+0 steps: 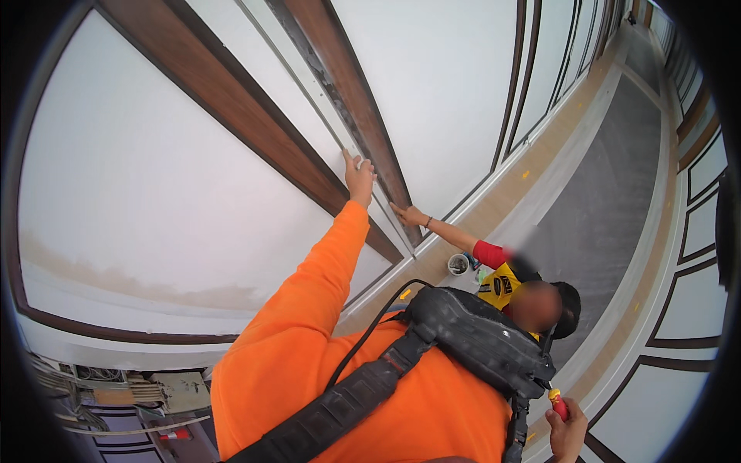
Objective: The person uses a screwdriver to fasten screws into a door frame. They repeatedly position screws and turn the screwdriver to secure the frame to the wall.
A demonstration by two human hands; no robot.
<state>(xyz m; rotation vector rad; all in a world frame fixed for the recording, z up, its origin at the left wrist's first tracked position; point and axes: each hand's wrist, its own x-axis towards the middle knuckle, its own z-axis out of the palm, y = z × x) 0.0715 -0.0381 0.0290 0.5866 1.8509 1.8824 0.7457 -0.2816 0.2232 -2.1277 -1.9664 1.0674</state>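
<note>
My left arm, in an orange sleeve, reaches up to a white panelled wall. My left hand (pixel 359 179) is closed at a thin metal strip (pixel 315 103) that runs lengthwise between two brown trim boards; its fingertips bend over the strip's edge. At the lower right, my right hand (pixel 567 429) grips the red and yellow handle of what looks like a screwdriver (pixel 557 403); its shaft is not clearly visible. A co-worker's hand (pixel 409 215) touches the lower part of the nearer brown trim board (pixel 363 116), just right of my left hand.
The co-worker, in a red shirt and yellow vest (pixel 499 285), is low beside the wall. A white bucket (pixel 458 265) stands on the floor by the wall. A black pack (pixel 478 332) with straps hangs across my chest. Grey floor covering (pixel 602 193) runs along the corridor; shelving (pixel 139 390) is at lower left.
</note>
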